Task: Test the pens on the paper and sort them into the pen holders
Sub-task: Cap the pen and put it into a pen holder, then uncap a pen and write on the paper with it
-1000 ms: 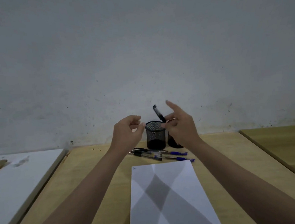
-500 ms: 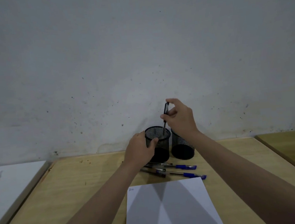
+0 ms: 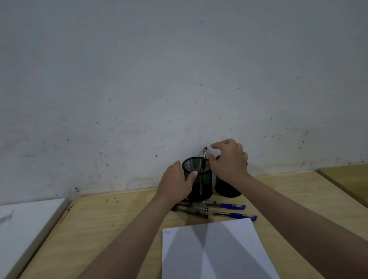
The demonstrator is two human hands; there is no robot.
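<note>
Two black mesh pen holders stand by the wall. My left hand (image 3: pixel 176 182) grips the left pen holder (image 3: pixel 201 182) from its left side, thumb on the front. A black pen (image 3: pixel 203 168) stands in it, leaning on the rim. My right hand (image 3: pixel 229 162) hovers just right of the pen top with relaxed fingers, holding nothing. It partly hides the right pen holder (image 3: pixel 226 190). Several pens (image 3: pixel 209 208), some with blue caps, lie on the table in front of the holders. The white paper (image 3: pixel 213 259) lies nearer me, with a small scribble at its top left corner.
The wooden table (image 3: pixel 111 234) ends at the grey wall (image 3: pixel 173 73). A white board (image 3: pixel 15 227) lies at the left. Another wooden surface (image 3: pixel 364 181) sits at the right.
My right hand lowered the black pen into the left holder and let go of it. My left hand closed on that holder's side.
</note>
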